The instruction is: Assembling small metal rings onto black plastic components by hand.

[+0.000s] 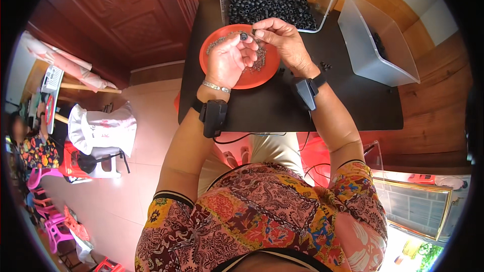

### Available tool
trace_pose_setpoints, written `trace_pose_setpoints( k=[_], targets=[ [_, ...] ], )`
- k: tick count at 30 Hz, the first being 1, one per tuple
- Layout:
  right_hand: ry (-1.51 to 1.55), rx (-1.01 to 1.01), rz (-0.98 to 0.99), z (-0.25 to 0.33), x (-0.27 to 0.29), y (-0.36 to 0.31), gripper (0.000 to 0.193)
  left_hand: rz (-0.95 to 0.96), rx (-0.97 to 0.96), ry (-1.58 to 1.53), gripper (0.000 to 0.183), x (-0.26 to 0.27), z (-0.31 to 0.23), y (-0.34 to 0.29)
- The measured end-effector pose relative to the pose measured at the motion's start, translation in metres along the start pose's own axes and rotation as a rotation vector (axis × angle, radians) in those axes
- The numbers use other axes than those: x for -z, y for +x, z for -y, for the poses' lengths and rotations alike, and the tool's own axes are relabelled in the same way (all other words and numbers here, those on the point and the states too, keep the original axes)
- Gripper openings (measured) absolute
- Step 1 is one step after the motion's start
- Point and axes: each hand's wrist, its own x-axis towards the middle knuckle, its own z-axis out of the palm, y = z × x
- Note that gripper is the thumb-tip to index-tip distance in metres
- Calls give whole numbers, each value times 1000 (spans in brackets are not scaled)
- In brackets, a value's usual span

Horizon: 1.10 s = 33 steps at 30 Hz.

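Note:
My left hand (228,59) is turned palm up over a round red plate (273,63). Between its thumb and fingers sits a small black ring-shaped part (244,36) with a hole in its middle. Just to the right, my right hand (286,44) pinches thumb against forefinger close to that part; whatever is in this pinch is too small to make out. Many tiny greyish pieces (260,59) lie on the plate, partly hidden by my hands. Beyond my hands, a clear bin holds a heap of similar black parts (269,5).
A translucent bin (370,63) with a few black parts inside stands at the right of the dark table (353,106). Loose black bits (326,65) lie beside my right wrist. Cables hang below the table's near edge. Another person (38,148) sits far left, near a white sack (108,128).

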Motion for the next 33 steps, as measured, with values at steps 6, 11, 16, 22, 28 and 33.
trace_pose_setpoints(
  k=[6,11,16,22,28,33],
  targets=[
    [40,6,86,-5,-5,-3,17,15,-29,-21,29,3,-1,-1],
    [-22,35,92,-11,-5,-2,17,-12,-33,-20,31,7,-1,1],
    [-102,109,136,-15,2,-1,17,-61,-33,-10,30,3,1,2],
    [-82,133,46,-3,-6,-6,17,4,-16,25,29,2,0,0],
    [119,57,70,-3,-9,-6,18,17,5,44,29,1,1,1],
    [184,55,78,-7,-5,-5,18,42,0,58,28,-4,0,0]
  ],
)
